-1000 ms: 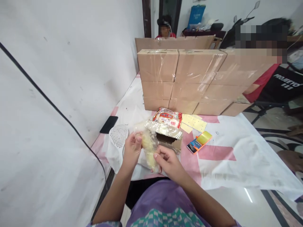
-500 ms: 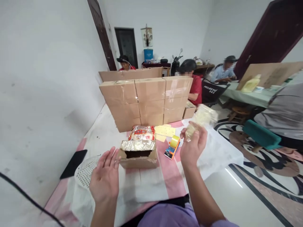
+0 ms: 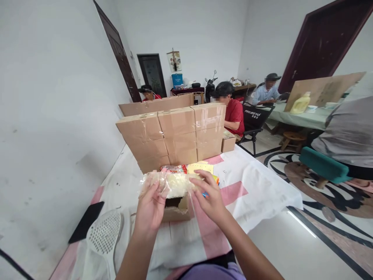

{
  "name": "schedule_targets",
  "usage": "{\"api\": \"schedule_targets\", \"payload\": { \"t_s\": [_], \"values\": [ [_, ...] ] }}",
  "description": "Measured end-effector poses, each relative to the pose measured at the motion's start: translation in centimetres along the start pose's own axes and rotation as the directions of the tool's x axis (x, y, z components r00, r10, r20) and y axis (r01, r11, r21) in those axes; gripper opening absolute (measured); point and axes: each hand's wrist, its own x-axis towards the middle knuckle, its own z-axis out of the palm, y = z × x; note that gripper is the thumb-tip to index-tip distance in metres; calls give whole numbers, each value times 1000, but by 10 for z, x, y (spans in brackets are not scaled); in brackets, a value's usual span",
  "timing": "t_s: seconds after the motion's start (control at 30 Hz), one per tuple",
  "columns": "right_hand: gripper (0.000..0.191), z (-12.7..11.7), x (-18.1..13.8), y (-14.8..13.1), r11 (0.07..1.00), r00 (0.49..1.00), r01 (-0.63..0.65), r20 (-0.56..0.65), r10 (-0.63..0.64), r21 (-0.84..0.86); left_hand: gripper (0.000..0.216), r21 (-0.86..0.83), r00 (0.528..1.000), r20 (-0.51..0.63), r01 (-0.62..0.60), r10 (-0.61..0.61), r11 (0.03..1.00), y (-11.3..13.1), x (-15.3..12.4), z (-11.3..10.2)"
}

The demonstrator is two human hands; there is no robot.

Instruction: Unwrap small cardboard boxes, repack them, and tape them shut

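A clear plastic packet with pale yellow contents (image 3: 177, 184) is stretched between my two hands, above a small open cardboard box (image 3: 176, 215). My left hand (image 3: 151, 206) grips the packet's left end, thumb in front. At its right end, the fingers of my right hand (image 3: 208, 194) close on the plastic. Behind the packet a red-and-clear food package (image 3: 182, 168) peeks out, mostly covered. The orange and blue tape dispenser (image 3: 216, 179) is largely hidden by my right hand. Yellow perforated sheets (image 3: 201, 168) lie just beyond it.
Stacked taped cartons (image 3: 177, 136) form a wall across the table. A white perforated scoop (image 3: 105, 235) and a black flat object (image 3: 86, 221) lie at left. One small carton (image 3: 229, 140) stands at the stack's right end. Other people sit beyond the cartons and at right.
My right hand has brought the packet leftward from the right side to above the box. My left hand, open before, has taken hold of its left end.
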Motion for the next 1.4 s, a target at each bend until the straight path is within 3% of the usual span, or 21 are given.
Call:
{"api": "schedule_targets", "payload": {
  "t_s": [0.1,0.2,0.33,0.43,0.5,0.57,0.63,0.67,0.73,0.77,0.8,0.83,0.9,0.97,1.0,1.07,1.13,1.2,1.27,1.33,1.4],
  "values": [
    [43,-3,4,6,997,997,-71,14,70,9,20,-87,994,9,113,-113,990,-7,13,22],
    [50,-4,4,7,991,988,-127,95,122,47,23,-84,993,38,117,-114,990,-19,23,38],
    [80,-8,1,4,953,944,-257,253,211,163,32,44,992,121,31,-36,999,-32,26,44],
    [103,-8,2,3,875,919,-358,289,268,326,40,179,985,145,62,-89,982,-37,24,42],
    [77,-5,5,5,822,911,-410,228,344,395,49,274,986,136,59,-99,960,-35,23,37],
    [35,0,11,9,816,901,-433,149,409,382,57,416,988,143,-12,-53,909,-29,22,30],
    [19,4,18,13,839,898,-433,73,435,330,65,579,976,155,-214,151,787,-19,20,21],
    [18,5,20,14,850,899,-428,51,434,309,70,644,934,168,-345,314,682,-13,17,17],
    [14,8,24,16,865,908,-406,21,419,295,74,722,760,218,-548,612,423,-2,12,12],
    [12,9,24,15,873,914,-393,19,405,288,70,742,688,265,-593,676,313,2,10,10],
    [9,10,25,14,886,925,-373,30,380,274,62,749,663,337,-619,669,236,6,8,8],
    [7,11,24,13,903,937,-346,46,347,254,53,747,674,421,-638,608,190,7,7,7],
    [7,14,23,9,939,959,-285,67,277,193,42,722,711,556,-670,431,173,7,6,3],
    [9,18,23,8,959,966,-258,42,255,118,48,688,689,594,-703,416,182,5,5,-3],
    [9,20,23,8,959,963,-270,3,270,84,53,667,651,578,-725,493,175,4,5,-7],
    [7,24,24,9,942,937,-333,-100,336,42,61,604,520,557,-789,647,114,2,2,-15],
    [14,26,25,12,914,901,-406,-157,404,17,62,532,441,651,-846,618,43,-3,-2,-21],
    [25,28,27,12,895,887,-447,-142,440,-17,61,505,466,789,-863,400,11,-9,-3,-23],
    [26,28,27,10,897,895,-440,-92,435,-39,64,556,543,812,-831,216,1,-16,1,-23],
    [20,26,24,4,915,916,-402,-27,401,-34,67,629,621,750,-776,228,42,-19,6,-22],
    [15,22,19,-4,933,931,-359,75,358,-9,64,664,675,684,-733,276,147,-17,12,-22]
  ]
}}
